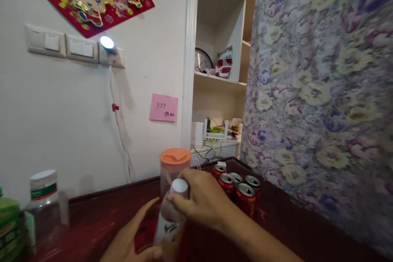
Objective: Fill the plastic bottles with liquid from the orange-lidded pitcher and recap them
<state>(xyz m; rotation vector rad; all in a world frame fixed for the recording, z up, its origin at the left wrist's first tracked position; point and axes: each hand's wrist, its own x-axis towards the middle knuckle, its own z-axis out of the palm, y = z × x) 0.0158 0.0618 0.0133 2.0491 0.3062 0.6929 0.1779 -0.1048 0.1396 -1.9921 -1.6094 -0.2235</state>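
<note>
A bottle (170,229) with a white cap and a pale label with dark leaf shapes stands slightly tilted at the front. The fingers of my right hand (202,196) close round its top, just under the cap, with the thumb in front. Beside its lower left side, my left hand (132,235) is open in a curve, thumb and fingers apart. Whether the left thumb touches the bottle I cannot tell. Right behind the bottle is a clear pitcher (166,174) with an orange lid, partly covered by the bottle and my right hand.
Several opened red drink cans (245,198) stand to the right of my right hand on the dark red table (101,213). At the left are a clear jar (44,213) with a white lid and a green container (8,229). A floral curtain (319,102) hangs at right.
</note>
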